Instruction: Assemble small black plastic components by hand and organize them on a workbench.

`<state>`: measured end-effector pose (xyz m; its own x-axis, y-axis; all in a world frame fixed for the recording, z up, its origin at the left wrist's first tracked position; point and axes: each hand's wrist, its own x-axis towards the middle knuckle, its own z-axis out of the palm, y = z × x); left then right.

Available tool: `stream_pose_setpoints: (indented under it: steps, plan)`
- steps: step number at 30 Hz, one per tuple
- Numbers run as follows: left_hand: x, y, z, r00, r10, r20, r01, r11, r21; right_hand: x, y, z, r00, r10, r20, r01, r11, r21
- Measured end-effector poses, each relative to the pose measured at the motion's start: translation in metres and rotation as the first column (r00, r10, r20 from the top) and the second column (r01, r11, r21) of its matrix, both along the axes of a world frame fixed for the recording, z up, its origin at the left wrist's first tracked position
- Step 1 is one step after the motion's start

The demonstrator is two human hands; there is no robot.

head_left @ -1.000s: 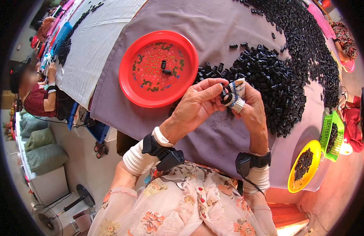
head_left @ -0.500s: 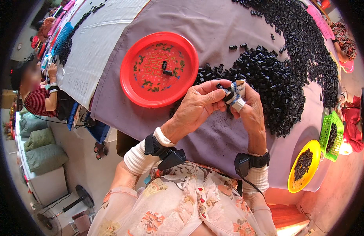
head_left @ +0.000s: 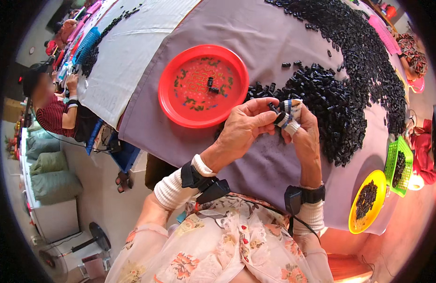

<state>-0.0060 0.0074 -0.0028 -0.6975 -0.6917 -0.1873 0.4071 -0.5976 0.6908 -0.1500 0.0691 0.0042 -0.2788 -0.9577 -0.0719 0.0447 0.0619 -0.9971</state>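
My left hand (head_left: 244,127) is closed in a pinch on a small black plastic piece (head_left: 273,107), held above the table's near part. Close against it, my right hand (head_left: 308,137) is closed around a white cloth wrap with blue stripes (head_left: 289,124). Whether that cloth is wound on the fingers or on a small tool, I cannot tell. A dark bit shows where the wrap meets the black piece. To the left, a round red tray (head_left: 176,114) holds two loose black pieces (head_left: 210,82). Just beyond my hands lies a heap of similar black pieces (head_left: 317,89).
More black pieces spread over the grey tablecloth (head_left: 241,23) at the far right. A yellow tray (head_left: 380,200) and a green basket (head_left: 392,162), both with small dark pieces, stand at the right edge. Another person (head_left: 60,113) sits at the left; a fan (head_left: 99,237) stands lower left.
The whole view has shifted, so the tray and heap appear slightly further right. Both hands stay together, with the left still pinching the black piece against the wrap.
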Motion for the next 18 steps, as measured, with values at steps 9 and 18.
stream_pose_setpoints:
  steps: [9, 18]
  plan:
    - [0.008, 0.004, 0.004, 0.999, 0.047, -0.014, -0.047, 0.999, 0.027, 0.012, 0.004, 0.008, 1.000, 0.014, -0.015, -0.014, 1.000, -0.017]
    - [0.008, 0.001, -0.001, 0.997, 0.061, -0.041, -0.059, 0.997, 0.045, 0.014, 0.005, 0.003, 1.000, 0.007, -0.009, -0.007, 1.000, 0.020]
